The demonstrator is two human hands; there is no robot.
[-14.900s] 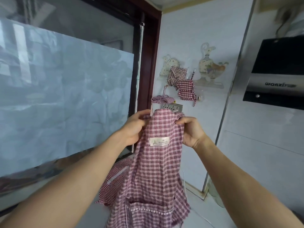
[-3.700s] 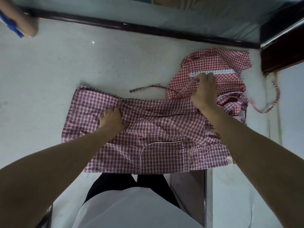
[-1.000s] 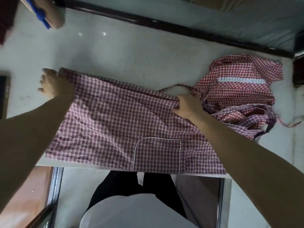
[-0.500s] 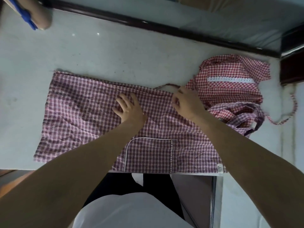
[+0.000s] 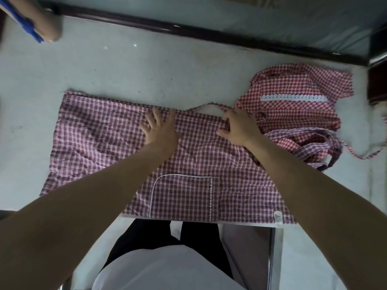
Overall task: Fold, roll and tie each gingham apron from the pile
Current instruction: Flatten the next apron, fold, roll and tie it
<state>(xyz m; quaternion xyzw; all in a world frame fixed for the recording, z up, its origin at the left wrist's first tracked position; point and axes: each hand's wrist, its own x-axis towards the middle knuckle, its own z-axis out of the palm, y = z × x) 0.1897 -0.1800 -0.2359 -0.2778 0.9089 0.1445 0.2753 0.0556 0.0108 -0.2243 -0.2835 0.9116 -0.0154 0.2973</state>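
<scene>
A purple-pink gingham apron (image 5: 100,143) lies spread flat across the pale counter (image 5: 146,70), its white-trimmed pocket (image 5: 184,197) near the front edge. My left hand (image 5: 160,127) presses flat on the apron's far edge near the middle, fingers spread. My right hand (image 5: 238,125) rests on the far edge further right, fingers bent at the cloth where a thin tie strap (image 5: 207,106) leaves it. A second, redder gingham apron (image 5: 297,88) with a white lace strip lies bunched at the right, loose ties trailing over it.
A dark window frame (image 5: 188,32) runs along the counter's back. A tan roll with a blue-handled tool (image 5: 35,24) lies at the far left corner. The counter's front edge (image 5: 25,208) is just below the apron; my legs and a metal cabinet (image 5: 251,248) are beneath.
My left hand slid from the apron's far left corner to its middle, then up to the far edge. My right hand stayed at the far edge by the strap.
</scene>
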